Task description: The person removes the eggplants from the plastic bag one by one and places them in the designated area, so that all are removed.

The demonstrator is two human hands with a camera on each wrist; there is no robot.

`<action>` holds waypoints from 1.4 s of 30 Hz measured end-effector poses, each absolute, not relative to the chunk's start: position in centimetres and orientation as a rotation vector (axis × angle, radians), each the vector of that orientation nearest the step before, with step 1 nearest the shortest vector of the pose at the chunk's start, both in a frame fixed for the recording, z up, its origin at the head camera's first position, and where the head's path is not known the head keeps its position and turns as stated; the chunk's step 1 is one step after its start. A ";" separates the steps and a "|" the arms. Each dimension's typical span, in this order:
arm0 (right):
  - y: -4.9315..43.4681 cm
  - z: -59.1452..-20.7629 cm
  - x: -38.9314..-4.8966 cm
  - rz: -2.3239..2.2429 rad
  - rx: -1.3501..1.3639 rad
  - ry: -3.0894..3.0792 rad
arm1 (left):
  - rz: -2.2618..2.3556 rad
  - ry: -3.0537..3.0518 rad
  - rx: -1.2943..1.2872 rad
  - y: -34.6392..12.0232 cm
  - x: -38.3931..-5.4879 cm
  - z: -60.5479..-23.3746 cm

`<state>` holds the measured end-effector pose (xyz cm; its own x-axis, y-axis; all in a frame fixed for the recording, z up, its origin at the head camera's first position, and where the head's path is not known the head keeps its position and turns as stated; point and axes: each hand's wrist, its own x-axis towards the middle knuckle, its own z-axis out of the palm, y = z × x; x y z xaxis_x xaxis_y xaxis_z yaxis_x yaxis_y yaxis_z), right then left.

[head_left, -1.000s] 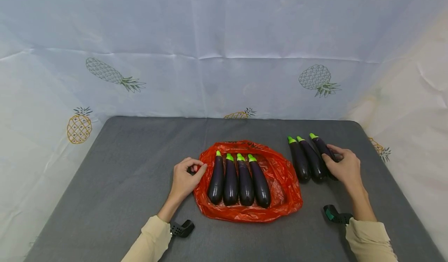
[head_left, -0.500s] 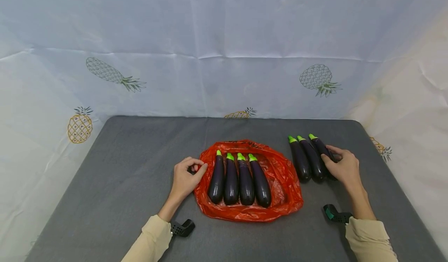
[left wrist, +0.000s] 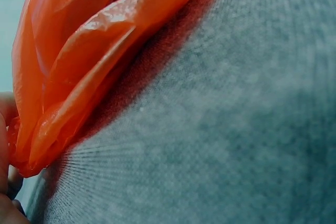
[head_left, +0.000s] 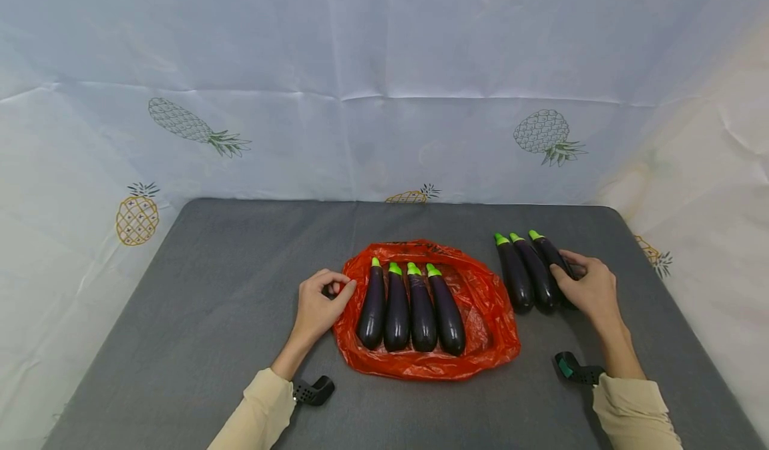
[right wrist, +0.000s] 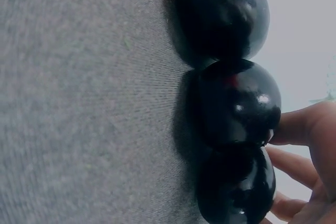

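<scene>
Left fingers (head_left: 332, 278) pinch red bag (head_left: 420, 370); right fingers (right wrist: 295, 166) (seemingly) grip one eggplant (head_left: 553, 254).

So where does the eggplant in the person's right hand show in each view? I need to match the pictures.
Head: right of the red bag, the rightmost eggplant of the row of three, partly hidden by the right hand.
Left wrist: not in it.
Right wrist: at the bottom, right of centre, lowest of three dark rounded ends.
Shared landmark: the grey table, in all three views.
</scene>
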<state>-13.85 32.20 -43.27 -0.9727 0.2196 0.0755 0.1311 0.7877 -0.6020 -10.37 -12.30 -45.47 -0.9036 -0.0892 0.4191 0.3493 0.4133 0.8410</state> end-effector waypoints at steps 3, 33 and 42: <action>32.1 -43.1 -13.7 0.940 -0.271 -2.819 | -1.496 -2.273 -0.224 -12.3 -10.4 -45.5; 25.5 -39.7 -11.0 0.983 0.218 -2.621 | -1.499 -2.282 -0.209 -12.4 -10.5 -45.6; 23.2 -39.7 -10.2 0.978 0.339 -2.621 | -1.502 -2.287 -0.203 -12.3 -10.5 -45.6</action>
<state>-10.24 23.20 -39.68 -0.9198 -0.1073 0.3775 -0.3283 0.7372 -0.5905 -10.46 -12.35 -45.59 -0.9112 -0.0938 0.4011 0.3309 0.4133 0.8483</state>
